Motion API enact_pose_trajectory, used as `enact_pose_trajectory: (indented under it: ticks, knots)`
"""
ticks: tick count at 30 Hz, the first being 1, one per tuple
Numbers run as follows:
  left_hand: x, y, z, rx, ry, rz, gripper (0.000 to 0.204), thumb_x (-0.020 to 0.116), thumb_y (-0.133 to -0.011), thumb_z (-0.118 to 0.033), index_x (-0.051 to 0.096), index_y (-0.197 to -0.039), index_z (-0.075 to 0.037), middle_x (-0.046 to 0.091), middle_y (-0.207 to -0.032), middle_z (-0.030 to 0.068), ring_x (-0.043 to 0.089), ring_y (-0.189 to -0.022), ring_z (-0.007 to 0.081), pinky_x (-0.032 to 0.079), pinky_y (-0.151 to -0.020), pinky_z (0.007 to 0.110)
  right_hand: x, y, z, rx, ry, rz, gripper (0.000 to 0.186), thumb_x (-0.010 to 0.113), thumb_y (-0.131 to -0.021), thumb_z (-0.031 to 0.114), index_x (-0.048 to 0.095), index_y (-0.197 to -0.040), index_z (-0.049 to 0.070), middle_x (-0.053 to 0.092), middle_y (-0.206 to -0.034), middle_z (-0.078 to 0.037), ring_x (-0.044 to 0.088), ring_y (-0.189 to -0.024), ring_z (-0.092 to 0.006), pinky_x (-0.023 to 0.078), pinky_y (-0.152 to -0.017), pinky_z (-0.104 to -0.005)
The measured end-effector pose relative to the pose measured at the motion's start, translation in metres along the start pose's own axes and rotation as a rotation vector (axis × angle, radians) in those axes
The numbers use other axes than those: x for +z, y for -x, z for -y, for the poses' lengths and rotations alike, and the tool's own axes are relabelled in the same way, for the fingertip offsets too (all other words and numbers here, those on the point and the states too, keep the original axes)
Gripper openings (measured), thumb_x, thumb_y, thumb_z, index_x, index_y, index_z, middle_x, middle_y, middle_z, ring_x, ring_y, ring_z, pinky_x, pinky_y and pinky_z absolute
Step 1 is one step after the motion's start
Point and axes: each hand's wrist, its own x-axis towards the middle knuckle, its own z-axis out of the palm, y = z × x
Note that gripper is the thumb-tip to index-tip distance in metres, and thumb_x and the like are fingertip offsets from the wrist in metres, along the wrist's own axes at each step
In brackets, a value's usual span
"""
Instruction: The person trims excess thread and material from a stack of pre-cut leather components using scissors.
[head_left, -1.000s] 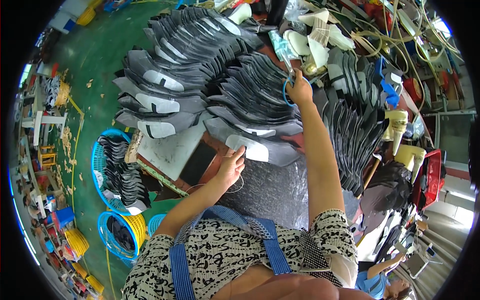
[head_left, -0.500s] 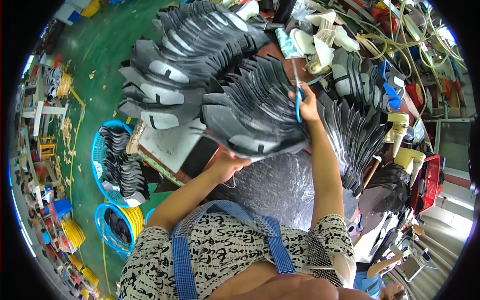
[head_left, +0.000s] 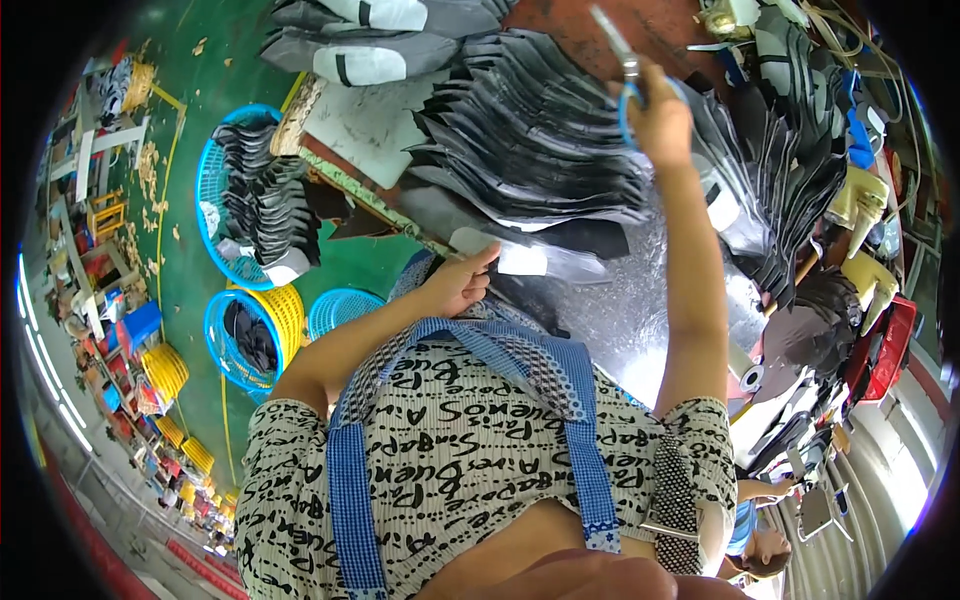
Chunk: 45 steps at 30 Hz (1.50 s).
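The left hand pinches a white-patched dark piece on the person's side of the fanned stack, apparently by one edge, so it could sag or slip. Near the stack's far right corner, the right hand grips scissors; swung low, they could scratch pieces. Right of the stack, a careless elbow could disorder the second fan.

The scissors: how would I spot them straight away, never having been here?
Find the big stack of dark, curved pieces, upper middle. Just to its right, the person's right hand holds the scissors, blades toward the top. Their blue handles set them apart from the dark pieces.
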Motion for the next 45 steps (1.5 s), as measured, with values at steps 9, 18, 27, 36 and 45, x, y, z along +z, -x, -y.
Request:
enact_pose_trajectory:
  ticks: [9, 18, 27, 36, 45]
  knots:
    - [-0.033, 0.054, -0.030, -0.168, -0.554, 0.023, 0.036, 0.052, -0.088, -0.023, 0.048, -0.117, -0.002, 0.054, -0.080, 0.0007, 0.032, -0.048, 0.0006, 0.022, -0.043, 0.016, -0.046, 0.167, 0.119, 0.773, -0.891, 0.174, 0.028, 0.067, -0.080, 0.011, 0.055, -0.104, 0.007, 0.046, -0.066, 0.005, 0.044, -0.060, -0.0040, 0.035, -0.053, -0.0188]
    - [0.027, 0.084, -0.055, 0.350, -0.507, 0.282, 0.079, 0.013, -0.088, -0.066, 0.011, -0.143, -0.009, 0.046, -0.086, 0.0017, 0.033, -0.067, 0.0091, 0.028, -0.061, 0.022, -0.002, 0.165, 0.210, 0.639, -0.837, 0.130, 0.053, 0.081, -0.065, 0.009, 0.046, -0.105, 0.006, 0.064, -0.085, -0.006, 0.056, -0.071, -0.0105, 0.045, -0.068, -0.0232]
    - [0.028, 0.105, -0.047, 0.295, -0.791, 0.341, 0.052, 0.034, -0.096, -0.043, 0.040, -0.130, -0.005, 0.059, -0.100, 0.0014, 0.047, -0.076, 0.0022, 0.033, -0.060, 0.016, 0.010, 0.163, 0.231, 0.629, -0.876, 0.102, 0.040, 0.073, -0.073, 0.006, 0.048, -0.105, 0.007, 0.060, -0.078, -0.002, 0.054, -0.070, -0.0073, 0.047, -0.064, -0.0239]
    - [-0.024, 0.030, -0.104, 0.927, -1.200, -0.129, 0.016, 0.072, -0.076, -0.015, 0.065, -0.077, 0.000, 0.056, -0.064, -0.0043, 0.045, -0.059, 0.0027, 0.036, -0.053, 0.021, 0.008, 0.191, 0.137, 0.788, -0.666, -0.473, 0.037, 0.068, -0.075, 0.000, 0.046, -0.105, 0.002, 0.061, -0.071, -0.006, 0.060, -0.061, -0.0112, 0.044, -0.052, -0.0208]
    - [-0.019, 0.005, -0.101, 1.068, -1.559, -0.445, 0.030, 0.079, -0.066, -0.030, 0.062, -0.066, -0.006, 0.050, -0.054, 0.0004, 0.041, -0.047, 0.0109, 0.032, -0.045, 0.028, 0.034, 0.206, 0.112, 0.634, -0.077, -0.381, 0.040, 0.075, -0.068, 0.010, 0.052, -0.101, 0.008, 0.057, -0.066, -0.005, 0.056, -0.058, -0.0180, 0.045, -0.057, -0.0293]
